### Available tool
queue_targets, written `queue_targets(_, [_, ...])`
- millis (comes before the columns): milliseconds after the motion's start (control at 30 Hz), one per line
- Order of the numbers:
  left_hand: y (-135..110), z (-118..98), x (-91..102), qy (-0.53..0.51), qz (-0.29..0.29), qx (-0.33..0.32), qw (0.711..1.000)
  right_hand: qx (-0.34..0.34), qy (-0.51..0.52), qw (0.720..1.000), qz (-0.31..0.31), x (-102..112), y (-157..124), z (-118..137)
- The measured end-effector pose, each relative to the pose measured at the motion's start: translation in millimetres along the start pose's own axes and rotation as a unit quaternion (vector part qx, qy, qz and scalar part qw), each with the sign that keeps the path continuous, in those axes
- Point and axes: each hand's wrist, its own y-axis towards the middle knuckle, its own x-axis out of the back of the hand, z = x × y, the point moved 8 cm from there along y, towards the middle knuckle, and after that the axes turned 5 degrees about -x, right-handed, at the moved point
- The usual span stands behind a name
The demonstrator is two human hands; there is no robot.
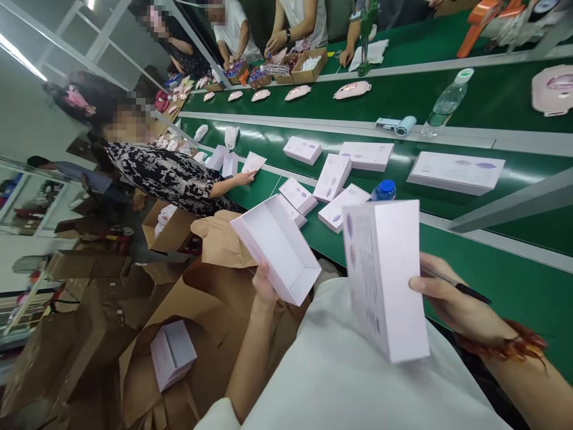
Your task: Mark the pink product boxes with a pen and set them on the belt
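Note:
My left hand (265, 285) grips the near end of an open, empty white box tray (275, 248), held tilted above the brown cartons. My right hand (452, 301) holds a closed white box lid (385, 278) with purple print on its side, standing on end over my lap. A black pen (465, 291) lies between that hand's fingers, and an amber bead bracelet (510, 346) circles the wrist.
Several flat white boxes (333, 176) and a blue-capped bottle (384, 190) lie on the green conveyor table (492, 280). A co-worker's hand (245, 177) touches a box to the left. Open brown cartons (201, 334) with a white box (172, 353) sit below left. Pink parts (352, 90) and a clear bottle (447, 103) occupy the far belt.

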Motion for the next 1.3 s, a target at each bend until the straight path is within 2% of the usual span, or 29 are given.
queue_targets(100, [2, 31, -25.7, -0.02, 0.076, 0.09, 0.993, -0.129, 0.118, 0.977, 0.119, -32, -1, -26])
queue_targets(167, [2, 52, -34.2, -0.045, 0.094, 0.132, 0.986, -0.151, 0.11, 0.973, 0.137, -48, -4, -30])
queue_targets(200, [3, 59, -35.3, -0.056, 0.093, 0.141, 0.984, -0.147, 0.085, 0.979, 0.115, -49, -4, -29])
queue_targets(300, [5, 70, -33.6, -0.076, 0.084, 0.148, 0.983, -0.098, -0.001, 0.995, -0.005, -34, -7, -18])
queue_targets(367, [6, 70, -32.4, -0.078, 0.082, 0.152, 0.982, -0.039, -0.039, 0.998, -0.027, -29, -12, -7])
queue_targets(433, [7, 69, -32.8, -0.074, 0.083, 0.155, 0.982, 0.003, -0.077, 0.997, -0.026, -30, -17, -1])
queue_targets(533, [9, 67, -36.0, -0.073, 0.087, 0.146, 0.983, -0.003, -0.083, 0.996, -0.019, -32, -19, 0])
queue_targets(633, [8, 70, -39.7, -0.091, 0.088, 0.146, 0.981, -0.023, -0.013, 0.997, 0.072, -48, -18, 5])
queue_targets(700, [6, 72, -42.0, -0.102, 0.09, 0.154, 0.979, -0.029, -0.014, 0.993, 0.116, -56, -18, 9])
queue_targets(767, [4, 74, -45.5, -0.105, 0.099, 0.166, 0.976, -0.03, -0.051, 0.993, 0.1, -57, -17, 8])
queue_targets(833, [2, 75, -50.5, -0.109, 0.112, 0.182, 0.971, -0.022, -0.099, 0.993, 0.055, -52, -16, 4])
queue_targets(900, [1, 76, -55.2, -0.12, 0.115, 0.193, 0.967, 0.022, -0.155, 0.988, -0.007, -42, -20, 3])
queue_targets(967, [1, 76, -57.8, -0.132, 0.102, 0.191, 0.967, 0.099, -0.21, 0.971, -0.057, -32, -27, 10])
queue_targets(1000, [1, 77, -58.9, -0.138, 0.094, 0.189, 0.968, 0.14, -0.235, 0.96, -0.052, -30, -31, 14])
queue_targets(1133, [-4, 82, -70.8, -0.149, 0.093, 0.209, 0.962, 0.25, -0.298, 0.919, 0.066, -39, -40, 21])
queue_targets(1167, [-8, 84, -75.8, -0.145, 0.103, 0.222, 0.959, 0.269, -0.305, 0.911, 0.068, -40, -41, 23])
queue_targets(1300, [-31, 89, -95.9, -0.126, 0.155, 0.27, 0.942, 0.321, -0.307, 0.896, -0.011, -38, -41, 37])
